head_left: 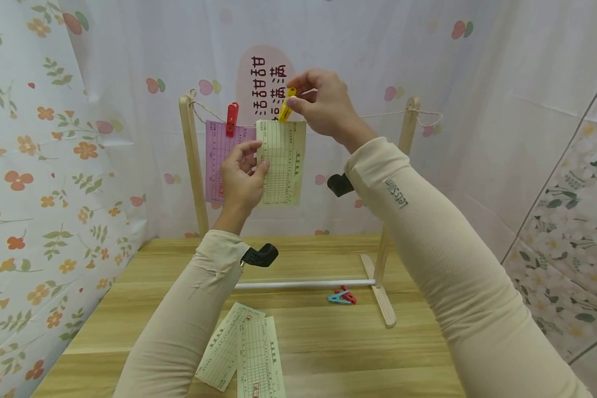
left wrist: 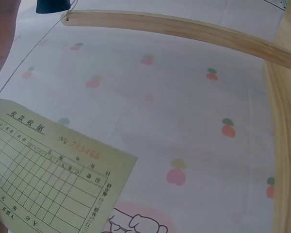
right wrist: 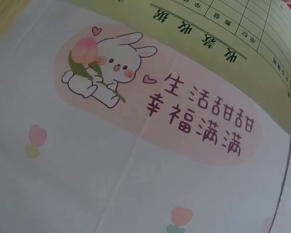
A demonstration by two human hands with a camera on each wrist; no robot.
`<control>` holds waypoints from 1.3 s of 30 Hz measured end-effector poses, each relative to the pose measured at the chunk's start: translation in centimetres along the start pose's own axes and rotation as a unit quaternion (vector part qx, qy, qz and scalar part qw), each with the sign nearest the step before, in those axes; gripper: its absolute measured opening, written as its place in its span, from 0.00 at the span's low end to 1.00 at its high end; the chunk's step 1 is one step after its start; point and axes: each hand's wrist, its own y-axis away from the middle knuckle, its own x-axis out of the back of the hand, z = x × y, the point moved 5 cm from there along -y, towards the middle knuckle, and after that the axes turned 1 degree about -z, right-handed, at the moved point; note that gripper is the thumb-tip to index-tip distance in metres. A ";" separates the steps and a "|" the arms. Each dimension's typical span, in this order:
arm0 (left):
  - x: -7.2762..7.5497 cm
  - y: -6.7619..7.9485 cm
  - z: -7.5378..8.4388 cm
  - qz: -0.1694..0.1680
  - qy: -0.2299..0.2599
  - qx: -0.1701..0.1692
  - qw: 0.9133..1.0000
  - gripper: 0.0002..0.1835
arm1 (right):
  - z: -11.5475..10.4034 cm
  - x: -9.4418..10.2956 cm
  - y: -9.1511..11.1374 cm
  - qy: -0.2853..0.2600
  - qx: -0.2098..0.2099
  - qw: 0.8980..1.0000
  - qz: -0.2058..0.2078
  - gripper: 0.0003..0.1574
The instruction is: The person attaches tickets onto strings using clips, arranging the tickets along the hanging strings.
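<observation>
At the thin beige string point(head_left: 385, 114), the left hand point(head_left: 242, 179) is pinching a pale-green rectangular paper slip point(head_left: 284, 160), probably light and easily creased, sensibly by its edge, while the right hand point(head_left: 325, 102) is gripping a yellow plastic clip point(head_left: 285, 111), its bite unclear.

Printed curtains point(head_left: 144, 50) on three sides of a wood-grain table point(head_left: 338, 348) suggest a small booth.
</observation>
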 end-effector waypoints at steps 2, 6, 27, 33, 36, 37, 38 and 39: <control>0.0 0.0 -0.1 0.001 -0.005 0.009 1.000 0.19 | 0.0 -0.1 -0.1 0.007 0.001 1.000 0.005 0.16; 0.0 0.1 -0.3 0.001 -0.011 0.023 1.000 0.19 | 0.1 -0.3 -0.3 0.030 0.014 0.999 0.009 0.13; 0.2 0.3 -0.9 0.014 0.005 0.012 1.000 0.19 | 0.0 -1.1 -1.7 0.056 -0.034 0.998 0.022 0.01; 0.2 0.3 -1.1 0.015 -0.005 0.008 1.000 0.20 | 0.2 -1.4 -1.6 0.055 -0.035 0.998 0.019 0.02; 0.2 0.2 -1.3 0.015 -0.008 0.006 1.000 0.19 | 0.4 -1.6 -1.5 0.048 -0.037 0.998 0.014 0.01; 0.2 0.2 -1.4 0.015 -0.008 0.005 1.000 0.19 | 0.5 -1.6 -1.5 0.045 -0.037 0.998 0.012 0.01; 0.1 0.2 -1.4 0.016 -0.009 0.005 1.000 0.19 | 0.6 -1.7 -1.5 0.043 -0.037 0.998 0.010 0.01; 0.1 0.3 -1.5 0.017 -0.010 0.006 1.000 0.19 | 0.7 -1.7 -1.5 0.042 -0.037 0.998 0.008 0.02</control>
